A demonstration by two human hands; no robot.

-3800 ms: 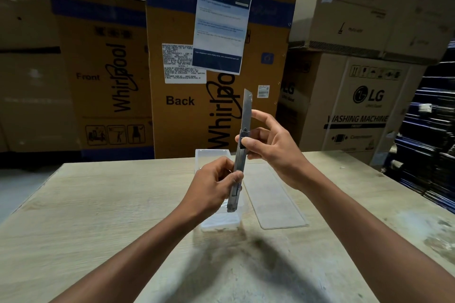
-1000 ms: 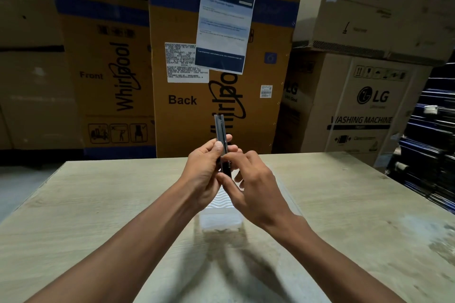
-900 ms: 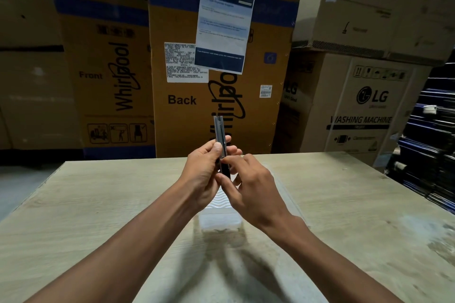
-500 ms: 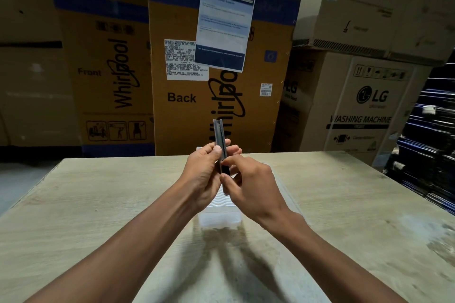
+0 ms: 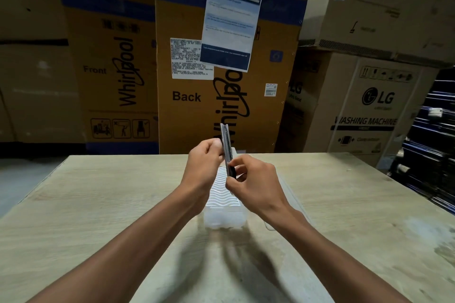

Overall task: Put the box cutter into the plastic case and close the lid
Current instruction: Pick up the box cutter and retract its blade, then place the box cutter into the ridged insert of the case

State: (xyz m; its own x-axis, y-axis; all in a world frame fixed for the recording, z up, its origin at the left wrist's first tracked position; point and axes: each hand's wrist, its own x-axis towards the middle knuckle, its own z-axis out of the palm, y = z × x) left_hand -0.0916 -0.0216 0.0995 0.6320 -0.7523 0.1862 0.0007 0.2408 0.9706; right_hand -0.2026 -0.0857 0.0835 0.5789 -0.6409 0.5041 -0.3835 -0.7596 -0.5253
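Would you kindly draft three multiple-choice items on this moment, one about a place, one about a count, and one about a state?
1. Where is the slim grey metal box cutter?
A. Lying inside the case
B. Held upright above the case
C. Flat on the table

2. How many hands grip the cutter?
A. None
B. One
C. Two

3. What state is the clear plastic case in?
A. Open and holding nothing
B. Lid shut
C. Open with the cutter inside

Answers:
1 B, it stands upright in the air between the fingers, over the case on the pale wooden table.
2 C, the left hand and right hand both pinch it.
3 A, its wavy white floor is bare, and the clear flat lid lies beside it.
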